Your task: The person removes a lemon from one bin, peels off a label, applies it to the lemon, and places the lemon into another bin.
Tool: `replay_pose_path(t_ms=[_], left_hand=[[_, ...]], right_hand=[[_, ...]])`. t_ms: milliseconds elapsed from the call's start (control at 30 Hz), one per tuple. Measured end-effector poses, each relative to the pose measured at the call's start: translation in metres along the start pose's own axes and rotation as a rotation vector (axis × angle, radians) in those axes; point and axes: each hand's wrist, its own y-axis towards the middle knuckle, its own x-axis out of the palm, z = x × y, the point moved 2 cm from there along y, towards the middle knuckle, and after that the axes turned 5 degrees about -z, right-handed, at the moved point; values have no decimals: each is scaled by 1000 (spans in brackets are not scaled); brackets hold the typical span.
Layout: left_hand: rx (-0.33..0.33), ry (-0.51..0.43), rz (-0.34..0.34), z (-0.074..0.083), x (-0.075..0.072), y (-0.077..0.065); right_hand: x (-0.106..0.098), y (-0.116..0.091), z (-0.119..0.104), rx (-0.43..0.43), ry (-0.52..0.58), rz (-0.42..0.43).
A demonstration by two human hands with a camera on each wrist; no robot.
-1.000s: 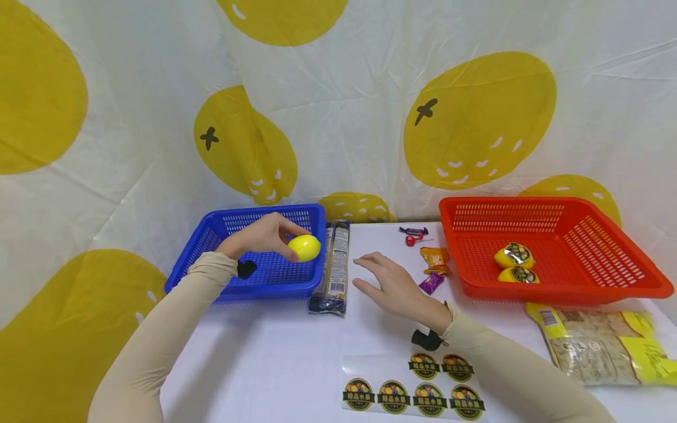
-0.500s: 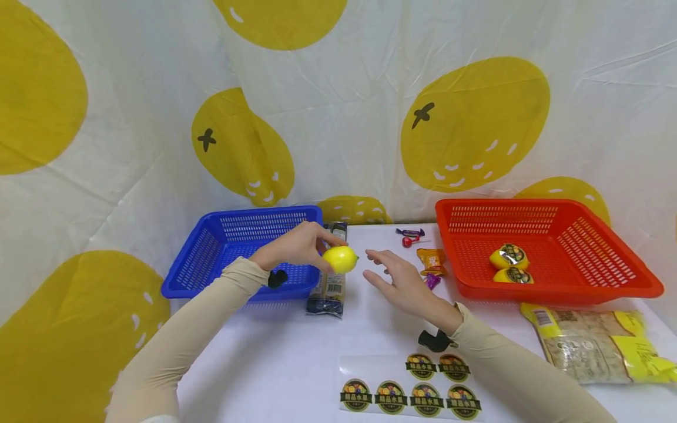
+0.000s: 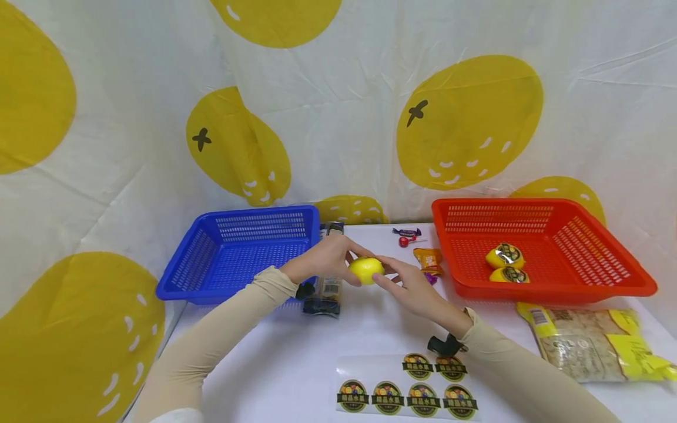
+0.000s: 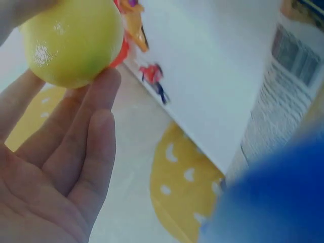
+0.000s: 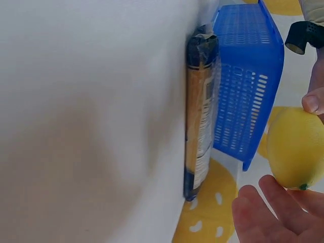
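Note:
Over the middle of the table, a yellow lemon (image 3: 366, 271) is held up between both hands. My left hand (image 3: 330, 258) grips it from the left, thumb in front and fingers behind; the left wrist view shows fingertips against the lemon (image 4: 76, 40). From the other side my right hand (image 3: 412, 288) takes its right end between thumb and fingers. In the right wrist view, right fingertips meet the lemon (image 5: 296, 149) near its green stem tip. Below lies a clear sheet of round fruit stickers (image 3: 388, 398).
A blue basket (image 3: 182, 258) stands left, beside a long dark-ended packet (image 3: 324, 302). At right, a red basket (image 3: 555, 292) holds two stickered lemons (image 3: 505, 256). Wrapped sweets (image 3: 427, 258) and a red lollipop (image 3: 404, 241) lie between. A yellow-and-clear bag (image 3: 587, 341) sits front right.
My left hand has carried the lemon rightward from over the blue basket to mid-table. My right hand, earlier apart with fingers spread, now touches the lemon's right end.

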Motion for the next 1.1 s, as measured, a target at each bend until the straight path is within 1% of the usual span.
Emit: replay_pose_path(t_ms=[167, 300, 600, 767, 900, 1033, 1100], left_hand=[[-7, 29, 4, 6, 12, 7], [-34, 62, 9, 8, 23, 11], [-84, 69, 29, 10, 43, 18], [-126, 55, 63, 8, 57, 21], [-158, 34, 100, 3, 71, 24], [-179, -1, 148, 0, 83, 25], [-187, -14, 167, -2, 87, 27]], right_hand=[[-2, -4, 11, 32, 9, -22], [-4, -8, 19, 42, 19, -46], [-3, -13, 35, 55, 13, -71], [-2, -13, 40, 71, -2, -87], [-1, -14, 42, 117, -18, -115], [0, -14, 45, 164, 6, -137], [1, -14, 47, 172, 8, -134]])
